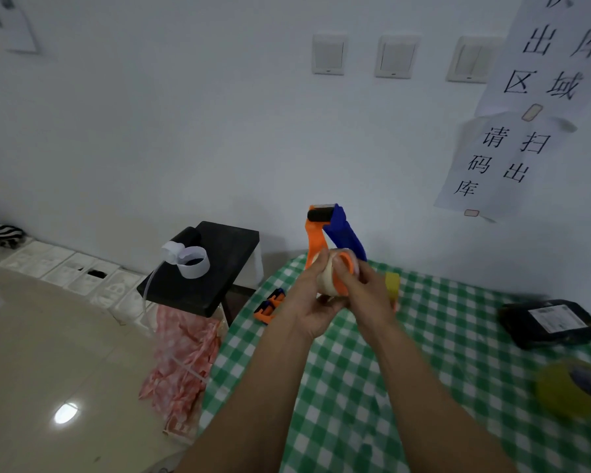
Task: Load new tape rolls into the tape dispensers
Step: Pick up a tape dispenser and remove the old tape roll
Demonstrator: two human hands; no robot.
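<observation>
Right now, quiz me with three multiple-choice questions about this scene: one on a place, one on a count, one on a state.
1. Where is the black parcel relative to the left hand and right hand?
A. On the table, to their right.
B. On the table, to their left.
C. Under them.

2. How many wall switches show?
A. Two.
B. Three.
C. Five.

3. What are both hands doing?
A. Resting flat.
B. Gripping a tape roll at the orange and blue dispenser.
C. Hanging idle.

Answers:
1 A, the parcel lies at the table's right side.
2 B, three plates sit in a row.
3 B, fingers of both curl round the roll.
</observation>
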